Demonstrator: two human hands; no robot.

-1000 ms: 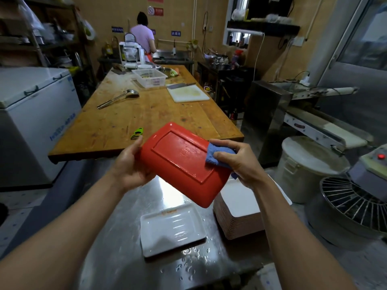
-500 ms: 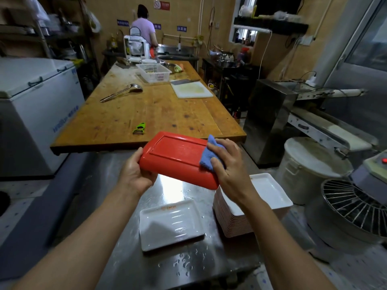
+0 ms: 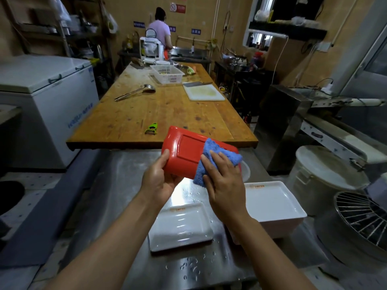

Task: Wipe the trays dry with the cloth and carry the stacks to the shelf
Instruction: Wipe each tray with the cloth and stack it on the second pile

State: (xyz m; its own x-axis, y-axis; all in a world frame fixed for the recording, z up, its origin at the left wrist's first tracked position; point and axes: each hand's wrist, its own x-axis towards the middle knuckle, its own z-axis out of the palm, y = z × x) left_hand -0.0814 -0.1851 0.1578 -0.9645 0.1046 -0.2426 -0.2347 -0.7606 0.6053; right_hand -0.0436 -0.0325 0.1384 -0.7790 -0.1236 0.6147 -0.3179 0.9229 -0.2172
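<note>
- The right hand (image 3: 225,185) is pressing the blue cloth (image 3: 217,161) flat-fingered against the red tray (image 3: 184,153), which is being held underside-up.
- The left hand (image 3: 160,181) is gripping the red tray's near edge, thumb on top.
- Below the red tray, a single white tray (image 3: 180,225) is lying on the wet steel counter (image 3: 125,185).
- Right of the red tray, a white tray stack (image 3: 274,208) is waiting; judging by this, wiping is midway and no stack is being carried yet.

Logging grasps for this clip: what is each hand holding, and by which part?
Left hand grips the red tray by its near left edge. Right hand presses the blue cloth flat against the tray's underside.
</note>
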